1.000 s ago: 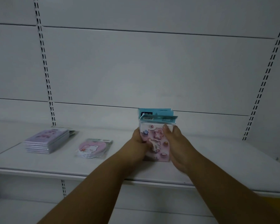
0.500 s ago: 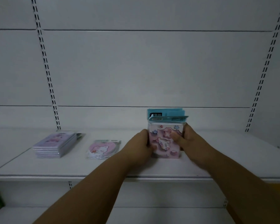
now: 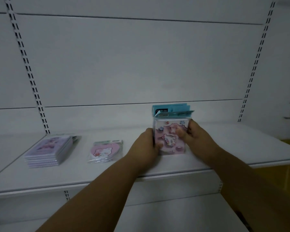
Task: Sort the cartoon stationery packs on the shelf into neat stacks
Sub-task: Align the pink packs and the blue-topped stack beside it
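step: both hands, left hand (image 3: 145,144) and right hand (image 3: 193,137), grip the pink cartoon packs with teal headers (image 3: 170,139), squaring them upright on the white shelf (image 3: 224,158).
next: probably lay them flat, right of the heart-shaped pink pack (image 3: 105,150).

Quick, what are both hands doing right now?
Left hand: gripping the left edge of the pink packs.
Right hand: gripping their right edge, thumb on the front.

Both bare forearms reached forward, converging toward twelve o'clock. The left hand (image 3: 145,144) curled its fingers round the nine o'clock edge of a pink pack (image 3: 170,139), while the right hand (image 3: 193,136) gripped the three o'clock edge, thumb pressed across its front.
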`<state>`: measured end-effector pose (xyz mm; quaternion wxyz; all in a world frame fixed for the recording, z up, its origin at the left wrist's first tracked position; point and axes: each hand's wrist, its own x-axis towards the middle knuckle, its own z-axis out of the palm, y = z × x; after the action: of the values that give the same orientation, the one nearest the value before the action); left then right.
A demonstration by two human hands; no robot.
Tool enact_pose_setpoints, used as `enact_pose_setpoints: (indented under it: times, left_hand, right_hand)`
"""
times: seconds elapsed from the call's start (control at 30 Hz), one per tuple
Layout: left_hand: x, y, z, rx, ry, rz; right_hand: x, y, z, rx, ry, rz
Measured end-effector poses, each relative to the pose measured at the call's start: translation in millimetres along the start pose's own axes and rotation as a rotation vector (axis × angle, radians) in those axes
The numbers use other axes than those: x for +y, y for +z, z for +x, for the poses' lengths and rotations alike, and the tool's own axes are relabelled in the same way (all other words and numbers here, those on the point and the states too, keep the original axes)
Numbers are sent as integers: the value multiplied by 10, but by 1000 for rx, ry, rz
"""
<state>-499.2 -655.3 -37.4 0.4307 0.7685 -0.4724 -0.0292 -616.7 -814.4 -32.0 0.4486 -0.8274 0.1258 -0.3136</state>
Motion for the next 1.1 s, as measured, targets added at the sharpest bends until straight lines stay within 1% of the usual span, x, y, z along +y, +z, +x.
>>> enact_pose_setpoints:
  times: [0.07, 0.17, 0.27, 0.37, 0.47, 0.57, 0.6, 0.7, 0.8, 0.87, 0.93, 0.97, 1.03, 1.1]
  left_hand:
    - [-8, 11, -5, 13, 14, 28]
    - [-12, 18, -8, 28, -25, 92]
    - [0, 31, -13, 3, -44, 65]
    - [50, 3, -15, 59, -86, 102]
    - [123, -100, -2, 79, -181, 69]
    - [168, -232, 40, -22, -330, 92]
    - [179, -252, 45, -62, -374, 114]
    - [172, -249, 80, -124, -392, 278]
    - [136, -207, 109, -152, -379, 453]
    - [124, -172, 130, -170, -377, 532]
    - [103, -168, 138, -122, -409, 506]
    - [103, -172, 129, -89, -413, 503]
    - [96, -189, 67, -15, -390, 525]
    - [57, -202, -59, 27, -347, 546]
  right_hand:
    - [5, -12, 6, -8, -9, -5]
    - [48, -15, 21, -5, -23, 6]
    - [73, -36, 38, 13, -41, -5]
    - [29, -52, 113, 46, -28, -72]
    - [-69, -2, 250, 87, 76, -4]
    - [-135, 83, 389, 20, 300, 69]
    - [-126, 115, 425, -10, 354, 52]
    - [-44, 182, 509, -65, 429, -95]
    - [64, 223, 568, -117, 455, -129]
    - [83, 241, 582, -130, 424, -325]
    - [57, 265, 570, -114, 361, -546]
    - [37, 266, 540, -99, 328, -606]
    - [14, 221, 404, -60, 247, -656]
    - [32, 109, 157, -26, 120, -651]
